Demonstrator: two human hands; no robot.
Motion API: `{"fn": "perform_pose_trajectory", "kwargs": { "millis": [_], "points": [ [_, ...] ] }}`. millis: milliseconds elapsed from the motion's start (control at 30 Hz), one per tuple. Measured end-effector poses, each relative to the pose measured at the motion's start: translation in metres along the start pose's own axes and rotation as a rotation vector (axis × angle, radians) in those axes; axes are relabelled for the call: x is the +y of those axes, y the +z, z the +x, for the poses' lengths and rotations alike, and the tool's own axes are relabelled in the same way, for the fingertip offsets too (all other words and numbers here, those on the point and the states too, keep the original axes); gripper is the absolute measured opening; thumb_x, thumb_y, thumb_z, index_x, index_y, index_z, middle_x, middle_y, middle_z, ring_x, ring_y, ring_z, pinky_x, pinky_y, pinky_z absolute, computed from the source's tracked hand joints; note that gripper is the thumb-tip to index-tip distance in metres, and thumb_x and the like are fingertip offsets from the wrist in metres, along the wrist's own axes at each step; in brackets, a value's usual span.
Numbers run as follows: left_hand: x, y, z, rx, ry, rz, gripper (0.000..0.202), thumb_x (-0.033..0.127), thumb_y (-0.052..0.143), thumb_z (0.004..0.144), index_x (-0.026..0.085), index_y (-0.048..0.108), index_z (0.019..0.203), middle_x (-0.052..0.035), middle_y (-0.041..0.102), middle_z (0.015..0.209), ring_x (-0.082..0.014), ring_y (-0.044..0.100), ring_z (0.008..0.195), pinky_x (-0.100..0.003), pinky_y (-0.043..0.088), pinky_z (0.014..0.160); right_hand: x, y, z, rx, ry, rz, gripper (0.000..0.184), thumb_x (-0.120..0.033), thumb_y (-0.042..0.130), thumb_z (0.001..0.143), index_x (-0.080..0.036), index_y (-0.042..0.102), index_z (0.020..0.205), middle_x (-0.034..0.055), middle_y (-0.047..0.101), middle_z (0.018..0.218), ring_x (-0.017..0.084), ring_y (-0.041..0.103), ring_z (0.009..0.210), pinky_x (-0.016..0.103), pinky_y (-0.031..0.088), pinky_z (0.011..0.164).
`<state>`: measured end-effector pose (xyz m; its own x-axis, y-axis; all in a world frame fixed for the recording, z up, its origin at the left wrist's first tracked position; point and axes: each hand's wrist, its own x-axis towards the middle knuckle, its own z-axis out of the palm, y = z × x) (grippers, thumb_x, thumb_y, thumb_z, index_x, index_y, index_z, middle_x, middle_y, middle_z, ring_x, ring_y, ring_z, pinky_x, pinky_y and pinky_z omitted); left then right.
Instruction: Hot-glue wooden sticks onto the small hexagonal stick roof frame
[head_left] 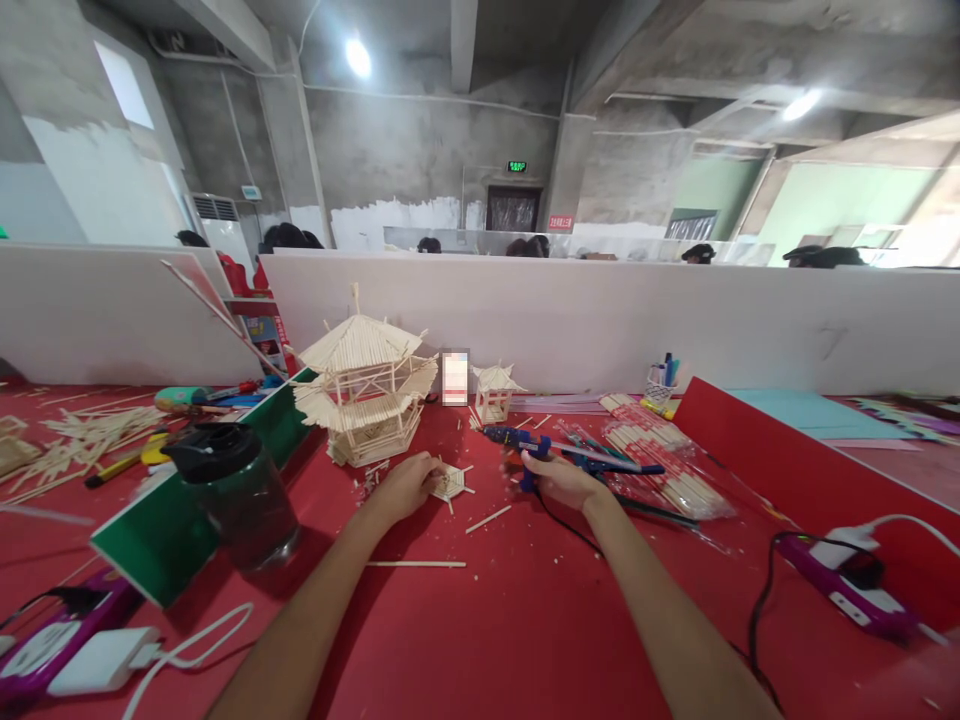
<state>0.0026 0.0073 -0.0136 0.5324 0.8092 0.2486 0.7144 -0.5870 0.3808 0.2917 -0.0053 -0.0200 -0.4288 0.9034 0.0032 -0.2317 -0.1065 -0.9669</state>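
My right hand point(564, 480) is wrapped round a blue hot glue gun point(517, 438), its nozzle pointing left. At the left edge of a small web-shaped frame of wooden sticks point(451, 483), my left hand point(411, 487) has its fingers pressed together; what lies between the fingertips is too small to make out. The frame lies on the red tabletop. Behind my left hand stands a two-tiered stick pavilion point(367, 400). A smaller stick pavilion point(495, 393) stands beyond the glue gun. Loose sticks point(417, 564) lie near both hands.
A dark water bottle point(236, 500) stands at left by a green divider point(161, 545). Packs of wooden sticks point(667, 465) lie at right, near a red divider point(810, 470). Purple power strips point(847, 590) and cables occupy both sides. A white partition point(585, 320) closes off the back.
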Motion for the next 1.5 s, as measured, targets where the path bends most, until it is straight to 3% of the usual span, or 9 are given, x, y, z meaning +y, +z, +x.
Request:
{"fn": "perform_pose_trajectory", "kwargs": {
  "millis": [200,500,633,733,867,967,1267,1367,1500],
  "points": [
    [0.003,-0.003,0.002,-0.012,-0.011,0.009,0.022,0.015,0.046,0.090,0.018,0.067,0.088,-0.0066,0.062,0.089,-0.0185,0.058,0.081,-0.028,0.041,0.074,0.000,-0.004,0.004,-0.012,0.044,-0.029,0.044,-0.042,0.083,0.063,-0.019,0.060,0.093,0.0037,0.066,0.092,0.016,0.064,0.075,0.032,0.055,0.069],
    [-0.001,-0.002,0.001,-0.021,-0.019,0.037,0.022,0.018,0.046,0.091,0.018,0.068,0.091,-0.0076,0.063,0.091,-0.0192,0.059,0.083,-0.028,0.042,0.075,-0.005,-0.001,0.010,0.148,-0.141,-0.118,0.038,-0.040,0.072,0.070,-0.019,0.052,0.095,0.0019,0.063,0.088,0.010,0.054,0.059,0.022,0.044,0.051],
    [0.002,-0.004,0.000,-0.025,-0.017,0.065,0.022,0.019,0.045,0.091,0.018,0.067,0.092,-0.0072,0.063,0.092,-0.0197,0.059,0.084,-0.029,0.041,0.075,-0.003,-0.002,0.016,0.307,-0.111,-0.284,0.030,-0.032,0.063,0.067,-0.020,0.047,0.089,-0.0060,0.055,0.061,0.008,0.044,0.044,0.018,0.028,0.040],
    [0.003,-0.005,0.000,-0.010,-0.025,0.046,0.022,0.021,0.044,0.092,0.018,0.066,0.092,-0.0068,0.063,0.093,-0.0191,0.059,0.083,-0.029,0.041,0.075,0.001,-0.002,0.022,0.394,-0.049,-0.507,0.022,-0.032,0.054,0.074,-0.020,0.047,0.091,-0.0085,0.049,0.047,0.011,0.045,0.037,0.020,0.030,0.039],
    [0.003,-0.005,0.002,0.041,-0.024,-0.052,0.021,0.025,0.047,0.092,0.018,0.066,0.095,-0.0068,0.064,0.093,-0.0189,0.059,0.085,-0.030,0.043,0.078,0.007,-0.001,0.027,0.476,-0.086,-0.911,0.018,-0.029,0.048,0.085,-0.018,0.052,0.097,0.0057,0.068,0.076,0.020,0.067,0.070,0.026,0.046,0.059],
    [0.004,-0.006,0.005,0.088,-0.025,-0.158,0.018,0.026,0.052,0.090,0.018,0.066,0.097,-0.0060,0.066,0.092,-0.0186,0.060,0.086,-0.030,0.045,0.080,0.008,0.001,0.027,0.541,-0.109,-1.245,0.021,-0.033,0.049,0.089,-0.015,0.057,0.097,0.0142,0.069,0.101,0.025,0.066,0.096,0.029,0.046,0.075],
    [0.015,-0.009,0.008,0.134,-0.080,-0.406,0.021,0.022,0.059,0.081,0.017,0.066,0.101,-0.0048,0.069,0.091,-0.0182,0.062,0.085,-0.030,0.048,0.082,0.004,0.012,0.025,0.554,0.134,-1.461,0.028,-0.027,0.058,0.084,-0.011,0.057,0.107,0.0177,0.070,0.101,0.029,0.066,0.094,0.032,0.044,0.075],
    [0.021,-0.011,0.008,0.133,-0.098,-0.380,0.018,0.019,0.061,0.079,0.017,0.065,0.096,-0.0039,0.068,0.089,-0.0173,0.062,0.083,-0.029,0.049,0.080,0.003,0.015,0.024,0.544,0.019,-1.431,0.028,-0.026,0.059,0.085,-0.010,0.057,0.107,0.0181,0.067,0.105,0.028,0.064,0.095,0.033,0.044,0.076],
    [0.025,-0.009,0.006,0.121,-0.074,-0.333,0.016,0.019,0.061,0.079,0.018,0.065,0.094,-0.0030,0.068,0.086,-0.0166,0.062,0.080,-0.028,0.048,0.075,0.005,0.031,0.023,0.351,-0.392,-1.255,0.018,-0.024,0.059,0.088,-0.016,0.061,0.104,0.0090,0.066,0.100,0.020,0.061,0.088,0.031,0.045,0.079]
  ]
}}
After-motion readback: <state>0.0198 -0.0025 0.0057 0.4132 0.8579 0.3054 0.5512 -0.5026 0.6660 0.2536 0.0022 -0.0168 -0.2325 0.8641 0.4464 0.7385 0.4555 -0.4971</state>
